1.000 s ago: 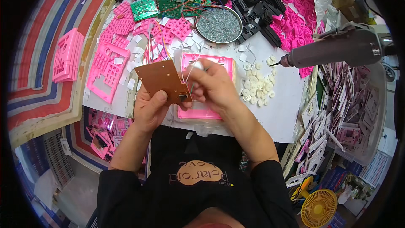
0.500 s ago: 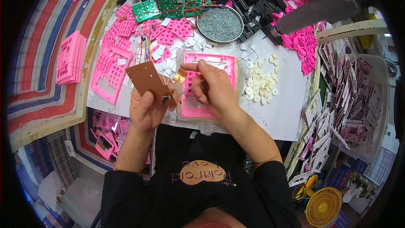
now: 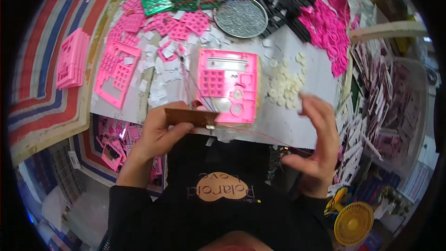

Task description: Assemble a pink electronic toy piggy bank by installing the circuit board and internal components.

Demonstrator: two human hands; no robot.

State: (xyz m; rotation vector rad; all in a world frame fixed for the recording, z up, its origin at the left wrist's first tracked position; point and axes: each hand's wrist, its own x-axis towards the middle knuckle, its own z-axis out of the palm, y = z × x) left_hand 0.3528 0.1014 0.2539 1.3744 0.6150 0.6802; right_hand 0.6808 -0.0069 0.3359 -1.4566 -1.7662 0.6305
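My left hand (image 3: 160, 132) grips a brown circuit board (image 3: 190, 117), now tilted so that it shows nearly edge-on. Thin wires run up from the board, and a red wire (image 3: 260, 132) stretches from it to the right. Out past the table's front edge, my right hand (image 3: 318, 142) has thumb and fingers spread apart; the wire's far end passes close to it. On the table beyond the board lies a pink plastic casing (image 3: 251, 100) with a keypad block, a window strip and round white pieces in it.
Cream-white discs (image 3: 285, 86) lie right of the casing. Behind are a round tray of small metal parts (image 3: 241, 18), green circuit boards (image 3: 155, 2), black parts and pink rings (image 3: 330, 42). Pink panels (image 3: 116, 74) and white paper bits sit at left. A yellow fan (image 3: 353, 223) stands lower right.
My right hand has drawn away from the casing, down and to the right. My left hand has lowered the board toward me and tipped it edge-on. The pink casing shows more fully.
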